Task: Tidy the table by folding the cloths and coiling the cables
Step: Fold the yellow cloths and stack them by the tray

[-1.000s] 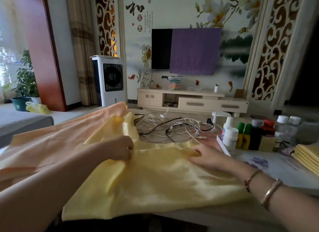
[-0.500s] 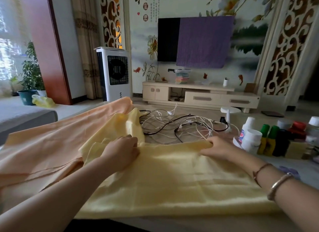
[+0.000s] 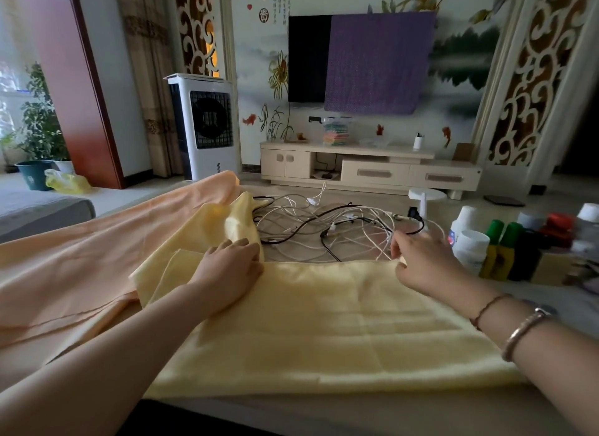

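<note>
Wall above the TV carries red round seals with Chinese characters, upper centre; not readable beyond that. White plastic pill bottles (image 3: 470,241) at right of frame show a blue-red label, text too blurred. Beside them, green-capped dark bottles (image 3: 500,250), contents not visible. Clear lidded box (image 3: 335,132) on the TV cabinet holds stacked coloured items.

Pale yellow folded cloth (image 3: 324,322) lies flat across lower centre on the table (image 3: 324,413). Left hand (image 3: 228,270) presses flat on its left end, fingers relaxed. Right hand (image 3: 421,263) at the cloth's far right edge, fingers curled, pinching the hem. Peach-orange cloth (image 3: 81,257) spreads at left. Tangled white and black cables (image 3: 324,231) sit uncoiled just behind the yellow cloth, centre.
</note>
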